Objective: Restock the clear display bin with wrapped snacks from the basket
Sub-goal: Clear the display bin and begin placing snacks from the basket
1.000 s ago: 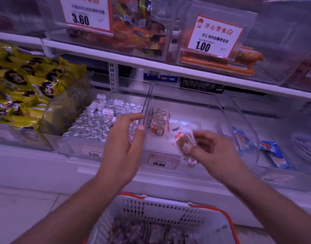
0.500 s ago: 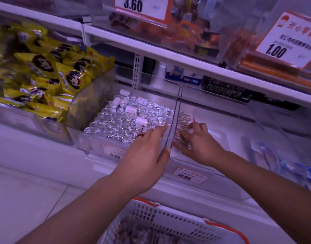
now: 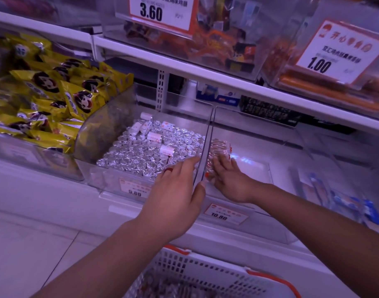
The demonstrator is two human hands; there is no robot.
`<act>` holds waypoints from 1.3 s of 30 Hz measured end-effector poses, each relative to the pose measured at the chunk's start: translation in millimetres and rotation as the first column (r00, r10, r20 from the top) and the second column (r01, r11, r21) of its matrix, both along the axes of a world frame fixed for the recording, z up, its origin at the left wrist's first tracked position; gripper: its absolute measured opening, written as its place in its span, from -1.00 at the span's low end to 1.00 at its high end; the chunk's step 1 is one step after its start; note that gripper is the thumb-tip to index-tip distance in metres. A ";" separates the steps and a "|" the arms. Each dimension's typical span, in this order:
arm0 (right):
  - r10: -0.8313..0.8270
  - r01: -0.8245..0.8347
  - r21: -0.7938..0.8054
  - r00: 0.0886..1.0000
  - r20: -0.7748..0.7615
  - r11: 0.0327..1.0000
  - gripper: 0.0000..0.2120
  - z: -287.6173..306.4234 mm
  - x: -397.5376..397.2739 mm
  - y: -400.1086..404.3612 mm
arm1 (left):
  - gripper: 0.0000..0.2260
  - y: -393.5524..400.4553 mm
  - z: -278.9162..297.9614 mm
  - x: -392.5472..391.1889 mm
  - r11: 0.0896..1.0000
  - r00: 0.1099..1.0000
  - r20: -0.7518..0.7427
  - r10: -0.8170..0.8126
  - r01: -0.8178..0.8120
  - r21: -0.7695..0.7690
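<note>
The clear display bin [image 3: 259, 147] sits on the lower shelf, with a short row of red-and-white wrapped snacks [image 3: 219, 147] standing against its left wall. My right hand [image 3: 230, 179] is inside the bin, its straight fingers pressing on the near end of that row. My left hand [image 3: 175, 190] rests over the divider wall, fingers stretched above the neighbouring bin and thumb at the wall's edge. It holds nothing. The white basket [image 3: 207, 269] with orange handles is at the bottom, with several wrapped snacks [image 3: 173, 287] inside.
Left of the divider is a bin of silver foil rolls [image 3: 145, 153], and further left lie yellow snack packs [image 3: 55, 93]. An upper shelf [image 3: 205, 67] with bins and price cards overhangs. Blue packets [image 3: 351, 203] lie in the bin on the right.
My right hand carried a wrapped snack into the clear bin and set it against the row; its fingers now lie flat on the row. My left hand settled onto the divider.
</note>
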State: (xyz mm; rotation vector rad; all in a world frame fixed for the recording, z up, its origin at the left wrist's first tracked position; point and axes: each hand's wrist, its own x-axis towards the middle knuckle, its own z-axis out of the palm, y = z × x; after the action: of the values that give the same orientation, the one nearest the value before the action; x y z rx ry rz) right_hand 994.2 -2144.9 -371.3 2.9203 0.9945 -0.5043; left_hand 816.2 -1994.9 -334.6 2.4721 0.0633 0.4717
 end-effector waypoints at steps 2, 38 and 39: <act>-0.012 0.012 -0.030 1.000 0.020 0.999 -0.27 -1.1 3.6 -7.4 | -0.54 0.4 0.3 -0.4 1.000 1.000 0.003 -0.002 0.002 -0.009; -0.321 -0.065 0.890 0.919 0.230 0.452 -0.80 -12.2 -198.3 -93.1 | -0.63 -39.2 -12.3 -50.1 0.924 0.870 0.340 -0.356 0.274 0.266; -0.309 0.072 0.850 0.945 0.110 0.522 -0.82 -46.6 -221.4 -103.2 | -0.65 -45.9 -25.8 -56.7 0.888 0.864 0.263 -0.429 0.352 0.295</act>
State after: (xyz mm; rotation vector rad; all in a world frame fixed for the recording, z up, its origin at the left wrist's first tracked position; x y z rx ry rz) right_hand 772.9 -2248.1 -417.9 3.8086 1.0899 0.5619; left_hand 759.5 -2040.8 -360.4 2.5073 -0.6591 0.7261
